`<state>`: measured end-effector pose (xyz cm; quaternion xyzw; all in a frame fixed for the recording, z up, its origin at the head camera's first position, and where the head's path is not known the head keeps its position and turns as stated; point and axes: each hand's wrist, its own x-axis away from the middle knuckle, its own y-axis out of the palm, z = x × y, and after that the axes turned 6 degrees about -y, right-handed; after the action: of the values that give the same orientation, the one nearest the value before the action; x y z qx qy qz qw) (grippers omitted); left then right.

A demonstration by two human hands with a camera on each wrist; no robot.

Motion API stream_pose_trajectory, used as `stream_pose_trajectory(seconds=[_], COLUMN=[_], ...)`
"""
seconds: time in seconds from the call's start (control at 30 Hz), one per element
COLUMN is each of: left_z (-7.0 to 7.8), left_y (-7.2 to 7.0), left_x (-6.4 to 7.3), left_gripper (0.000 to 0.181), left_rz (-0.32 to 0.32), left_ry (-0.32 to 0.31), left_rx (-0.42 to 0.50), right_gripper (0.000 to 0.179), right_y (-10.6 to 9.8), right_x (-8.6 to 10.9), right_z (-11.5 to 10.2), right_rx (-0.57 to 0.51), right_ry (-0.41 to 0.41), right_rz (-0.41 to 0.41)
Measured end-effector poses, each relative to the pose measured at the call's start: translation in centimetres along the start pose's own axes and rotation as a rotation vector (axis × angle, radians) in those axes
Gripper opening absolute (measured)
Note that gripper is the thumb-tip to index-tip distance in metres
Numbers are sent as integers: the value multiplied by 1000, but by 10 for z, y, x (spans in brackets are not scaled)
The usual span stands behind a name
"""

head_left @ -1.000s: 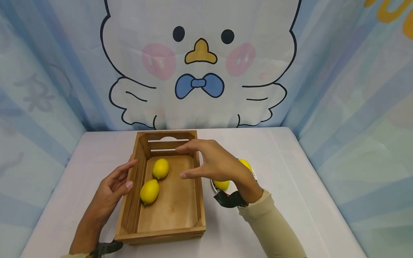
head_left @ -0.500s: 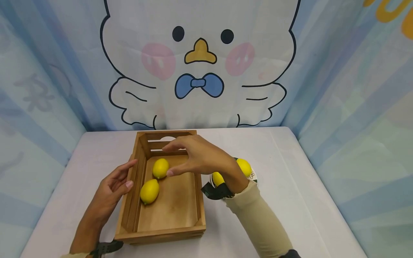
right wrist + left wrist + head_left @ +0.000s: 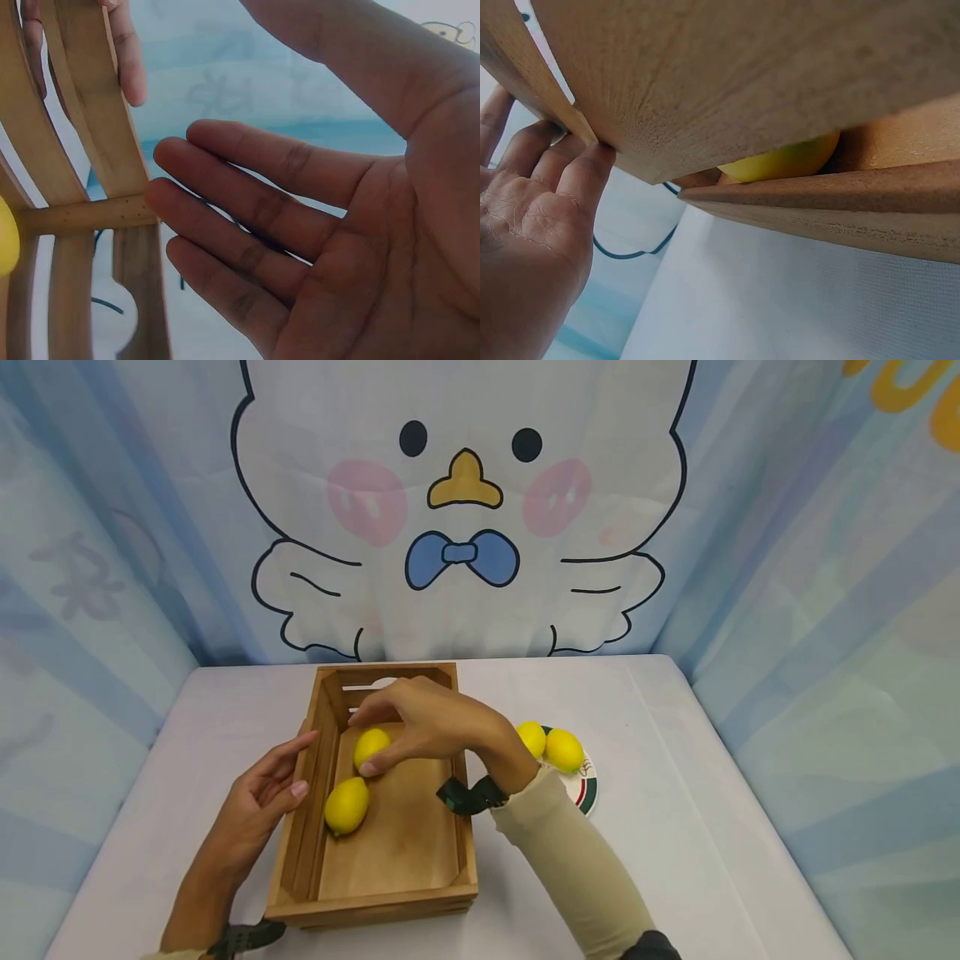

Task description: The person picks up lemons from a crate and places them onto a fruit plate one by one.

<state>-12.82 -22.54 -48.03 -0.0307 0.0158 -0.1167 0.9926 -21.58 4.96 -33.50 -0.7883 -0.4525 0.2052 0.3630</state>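
Observation:
A slatted wooden crate (image 3: 420,852) stands on the table with two lemons inside. My right hand (image 3: 427,718) hangs over the crate, fingers spread and slightly bent; its thumb overlaps the farther lemon (image 3: 371,747) in the head view. In the right wrist view the palm faces the camera with nothing in it, and a lemon (image 3: 7,236) shows at the left edge. The nearer lemon (image 3: 347,807) lies by the crate's left wall. My left hand (image 3: 258,802) rests against the outside of that wall, its fingertips (image 3: 592,161) on the slats in the left wrist view.
Right of the crate, a round plate (image 3: 590,795) with a green and red rim bears lemons (image 3: 564,750), partly hidden behind my right forearm. A white cloth covers the table (image 3: 675,860). Printed curtains (image 3: 465,610) close off the back and sides.
My right hand has moved left over the crate, from its right wall to the farther lemon. More of the plate and its lemons shows now. My left hand has stayed in place.

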Motion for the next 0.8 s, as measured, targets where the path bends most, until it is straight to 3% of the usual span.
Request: stream_pose_trajectory(seconds=[0.43, 0.8], left_z=[1, 0], left_y=[0, 0], left_x=[1, 1], left_gripper=[60, 60], left_rz=[-6, -15], left_ry=[2, 16], left_rx=[12, 20], right_gripper=[53, 51], right_y=[9, 14], right_x=[-33, -55], right_z=[17, 35], right_rx=[-75, -12], right_ry=[46, 85], right_rz=[-95, -136])
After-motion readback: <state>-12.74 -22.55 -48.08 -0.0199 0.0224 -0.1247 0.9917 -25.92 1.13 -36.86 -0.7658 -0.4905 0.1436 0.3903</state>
